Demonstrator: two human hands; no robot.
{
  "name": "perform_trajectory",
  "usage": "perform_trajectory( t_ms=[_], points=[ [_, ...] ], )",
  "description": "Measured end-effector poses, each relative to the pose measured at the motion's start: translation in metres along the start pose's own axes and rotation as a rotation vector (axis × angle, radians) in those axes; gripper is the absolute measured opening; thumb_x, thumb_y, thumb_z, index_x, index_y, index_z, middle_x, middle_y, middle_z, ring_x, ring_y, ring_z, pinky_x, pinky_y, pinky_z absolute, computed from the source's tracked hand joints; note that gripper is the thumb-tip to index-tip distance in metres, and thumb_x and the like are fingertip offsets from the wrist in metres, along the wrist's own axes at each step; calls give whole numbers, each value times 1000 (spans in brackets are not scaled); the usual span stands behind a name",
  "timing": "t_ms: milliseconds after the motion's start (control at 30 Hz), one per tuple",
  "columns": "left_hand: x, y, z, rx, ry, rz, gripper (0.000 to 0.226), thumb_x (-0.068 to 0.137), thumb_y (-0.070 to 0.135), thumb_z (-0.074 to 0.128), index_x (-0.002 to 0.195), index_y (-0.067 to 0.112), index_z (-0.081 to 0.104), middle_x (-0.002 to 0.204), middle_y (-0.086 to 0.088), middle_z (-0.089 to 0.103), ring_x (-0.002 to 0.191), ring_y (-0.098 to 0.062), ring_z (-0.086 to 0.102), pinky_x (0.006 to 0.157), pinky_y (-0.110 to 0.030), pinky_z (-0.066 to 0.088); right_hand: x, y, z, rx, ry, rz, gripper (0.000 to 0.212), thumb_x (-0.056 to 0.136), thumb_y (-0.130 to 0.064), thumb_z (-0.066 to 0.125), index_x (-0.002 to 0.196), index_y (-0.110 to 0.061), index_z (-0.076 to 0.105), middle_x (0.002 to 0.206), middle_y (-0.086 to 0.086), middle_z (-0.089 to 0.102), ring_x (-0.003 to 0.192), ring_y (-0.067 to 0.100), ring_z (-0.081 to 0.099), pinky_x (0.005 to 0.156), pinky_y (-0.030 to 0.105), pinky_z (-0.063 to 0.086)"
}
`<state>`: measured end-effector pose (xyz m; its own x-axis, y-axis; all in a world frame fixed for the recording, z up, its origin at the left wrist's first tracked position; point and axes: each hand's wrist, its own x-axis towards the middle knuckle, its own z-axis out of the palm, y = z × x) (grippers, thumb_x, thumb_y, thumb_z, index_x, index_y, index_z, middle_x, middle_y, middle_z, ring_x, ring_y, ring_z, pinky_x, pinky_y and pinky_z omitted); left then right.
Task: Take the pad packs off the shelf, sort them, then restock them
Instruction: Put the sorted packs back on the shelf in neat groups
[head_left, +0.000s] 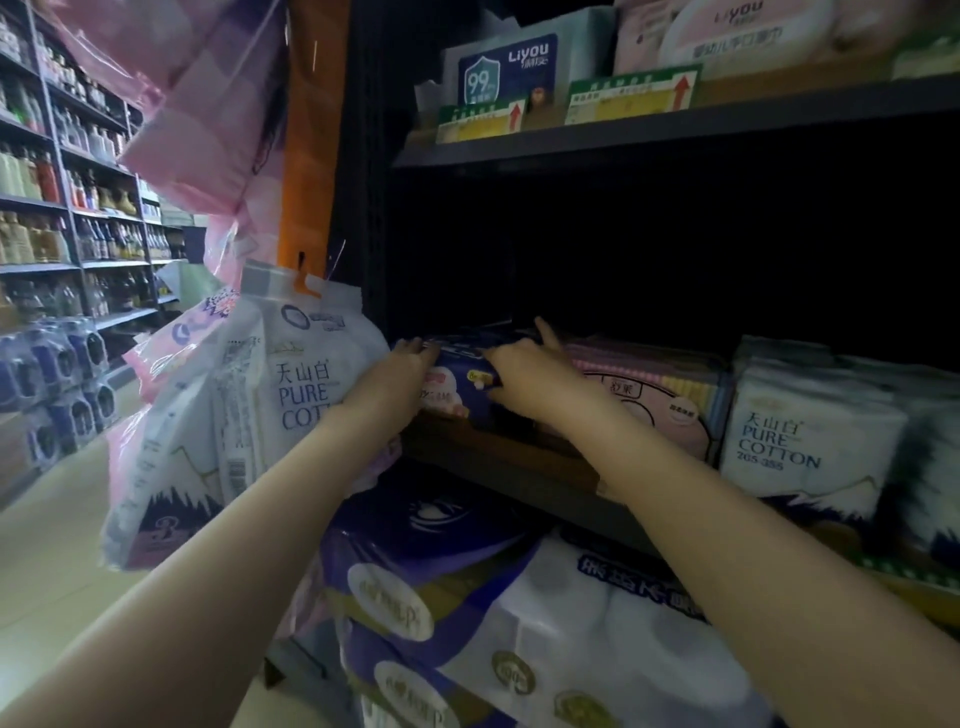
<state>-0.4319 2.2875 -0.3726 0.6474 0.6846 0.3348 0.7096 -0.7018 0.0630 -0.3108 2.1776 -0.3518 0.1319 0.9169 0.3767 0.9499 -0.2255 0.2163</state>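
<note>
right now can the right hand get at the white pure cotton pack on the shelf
Probably yes. The right hand holds the dark blue pack, but the white pure cotton pack faces the aisle further right on the same shelf, past the pink pack, nothing before it.

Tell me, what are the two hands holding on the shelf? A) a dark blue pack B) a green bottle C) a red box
A: the left hand and the right hand grip the two ends of a dark blue pad pack at the shelf's front edge.
</note>
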Motion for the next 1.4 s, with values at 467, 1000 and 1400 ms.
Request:
perform_trajectory(
  t_ms=[467,1000,1400],
  points=[
    [-16,111,12,-153,209,370,66,92,0,43,149,9,12,157,-8,12,145,-23,9,115,-36,4,-70,73,-26,-343,-172,219,53,92,3,37,140,-18,39,133,14,51,121,28,48,115,41,13],
    [-41,260,-19,-279,140,834,69,89,44,54,148,24,22,156,2,19,144,-18,11,116,-41,3,-234,173,-115,-142,-356,718,100,69,-57,73,149,-29,18,150,0,32,134,23,33,110,37,28],
    [-28,279,-29,0,-91,790,108,67,59,72,149,22,13,153,0,28,138,-23,30,111,-36,25,-272,204,-71,202,-161,637,101,62,-40,84,145,-26,29,145,-2,33,129,17,37,98,22,31]
  ],
)
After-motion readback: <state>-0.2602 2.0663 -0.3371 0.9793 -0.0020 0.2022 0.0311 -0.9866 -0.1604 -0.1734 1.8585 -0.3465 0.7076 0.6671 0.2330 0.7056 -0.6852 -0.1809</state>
